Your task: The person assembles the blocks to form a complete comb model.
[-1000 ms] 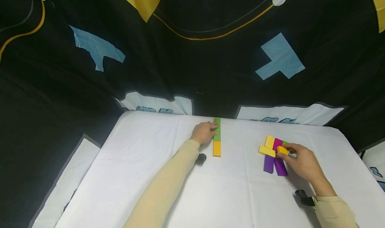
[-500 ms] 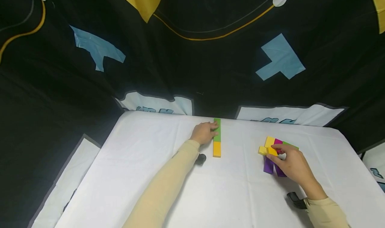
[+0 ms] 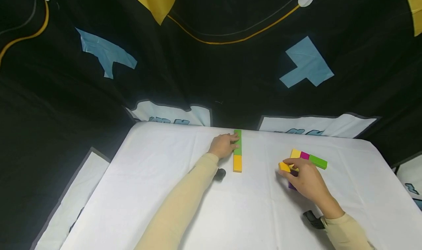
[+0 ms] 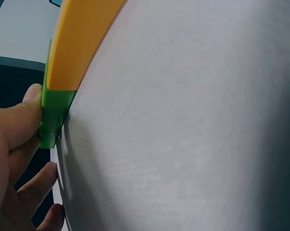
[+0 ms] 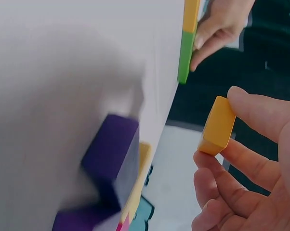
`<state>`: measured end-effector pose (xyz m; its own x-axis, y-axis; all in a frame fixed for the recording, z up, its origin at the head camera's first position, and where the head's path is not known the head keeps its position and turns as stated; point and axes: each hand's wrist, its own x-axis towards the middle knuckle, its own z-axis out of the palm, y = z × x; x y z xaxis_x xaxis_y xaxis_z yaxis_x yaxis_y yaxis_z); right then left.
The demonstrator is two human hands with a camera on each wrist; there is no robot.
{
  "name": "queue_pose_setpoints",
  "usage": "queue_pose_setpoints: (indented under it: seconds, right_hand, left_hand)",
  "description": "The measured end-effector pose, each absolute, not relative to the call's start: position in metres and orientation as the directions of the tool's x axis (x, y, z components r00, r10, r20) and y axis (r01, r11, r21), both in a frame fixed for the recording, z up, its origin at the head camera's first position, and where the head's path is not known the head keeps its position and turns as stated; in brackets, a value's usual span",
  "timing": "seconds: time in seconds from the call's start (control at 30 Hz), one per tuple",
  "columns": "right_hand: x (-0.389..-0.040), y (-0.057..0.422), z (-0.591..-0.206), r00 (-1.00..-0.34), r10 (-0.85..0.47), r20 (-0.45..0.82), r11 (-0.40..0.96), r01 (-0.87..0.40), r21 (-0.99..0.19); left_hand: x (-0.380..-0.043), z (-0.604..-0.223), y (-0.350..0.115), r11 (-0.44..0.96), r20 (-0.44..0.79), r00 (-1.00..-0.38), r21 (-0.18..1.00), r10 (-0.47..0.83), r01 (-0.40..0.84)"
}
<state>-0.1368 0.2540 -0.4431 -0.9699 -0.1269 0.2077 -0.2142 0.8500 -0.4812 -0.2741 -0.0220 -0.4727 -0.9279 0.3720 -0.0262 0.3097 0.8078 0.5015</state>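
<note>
My right hand (image 3: 306,178) pinches an orange-yellow block (image 5: 218,125) between thumb and fingers, held up at the left side of a loose group of blocks. A purple block (image 5: 113,149) sits below it in the right wrist view, and a green block (image 3: 318,162) lies at the group's right. My left hand (image 3: 222,145) touches the green part (image 3: 237,145) of a straight row with its fingertips. An orange block (image 3: 237,164) forms the row's near end. In the left wrist view the thumb (image 4: 24,113) lies against the green part, other fingers loosely extended.
Yellow (image 3: 295,153) and magenta (image 3: 304,155) blocks lie at the back of the group. My right hand partly hides the purple ones. The white-covered table (image 3: 257,206) ends at a black curtain (image 3: 211,77) behind the row.
My right hand has carried the orange-yellow block leftward across the group, uncovering the green block at its right. My left hand has stayed at the row.
</note>
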Motion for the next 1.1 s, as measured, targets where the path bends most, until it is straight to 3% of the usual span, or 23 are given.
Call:
queue_pose_setpoints:
  seconds: [1.1]
  right_hand:
    - [-0.136,0.172,-0.456,-0.965,-0.213,0.151,0.838,-0.260,-0.480]
  left_hand:
    - [-0.273,-0.472,-0.022,0.811,-0.014,-0.928,0.491,0.372,0.318]
